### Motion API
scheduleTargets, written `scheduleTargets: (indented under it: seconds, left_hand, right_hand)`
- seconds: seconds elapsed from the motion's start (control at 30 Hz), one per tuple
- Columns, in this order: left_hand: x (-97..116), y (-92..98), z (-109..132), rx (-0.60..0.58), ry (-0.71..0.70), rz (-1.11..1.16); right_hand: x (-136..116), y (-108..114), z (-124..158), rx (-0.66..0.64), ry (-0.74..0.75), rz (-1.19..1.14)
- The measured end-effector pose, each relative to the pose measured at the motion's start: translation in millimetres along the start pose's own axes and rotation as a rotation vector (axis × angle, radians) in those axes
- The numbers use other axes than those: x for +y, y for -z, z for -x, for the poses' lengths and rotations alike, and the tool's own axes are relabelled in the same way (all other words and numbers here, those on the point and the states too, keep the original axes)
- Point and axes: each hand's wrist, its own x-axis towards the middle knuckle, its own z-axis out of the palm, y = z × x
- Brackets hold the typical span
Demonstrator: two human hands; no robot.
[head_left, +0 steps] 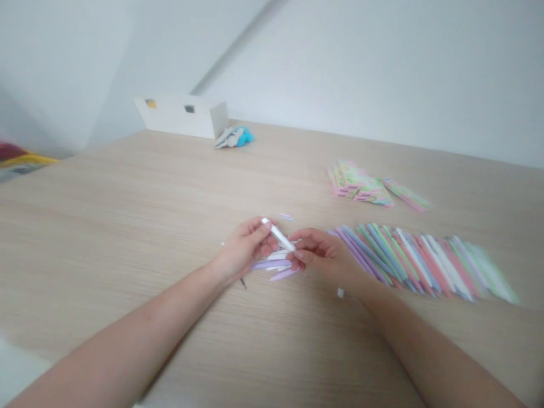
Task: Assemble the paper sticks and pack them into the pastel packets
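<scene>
1. Table: pale, wood-grained, beneath everything here.
2. Pens: a slanting multicoloured row, right of the hands.
3. Box: white, far back, left.
4. Left hand: thumb and fingers closed around the upper end of the tube.
5. Right hand: fingertips pinched narrowly at its lower end.
6. Packs: pink and green, piled behind the pens.
7. Tube: white, tilted, between both hands, above loose purple and white parts.
</scene>
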Motion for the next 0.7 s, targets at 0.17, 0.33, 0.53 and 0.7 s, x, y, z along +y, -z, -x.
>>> scheduleTargets:
  seconds: [0.17,0.33,0.53,0.7]
  left_hand:
    - [0,-0.6,1,-0.044,0.003,0.032]
    - [5,0.9,-3,0.074,-0.114,-0.024]
    - [6,4.8,-7,0.148,-0.11,-0.073]
    - [5,5.4,-6,0.144,-0.109,-0.206]
  right_hand:
    - [-1,-1,0,-0.008,0.013,0.039]
    - [4,24,-4,0.294,0.063,0.414]
    - [23,39,-8,0.334,0.095,1.032]
    - [22,31,-8,0.22,0.076,1.118]
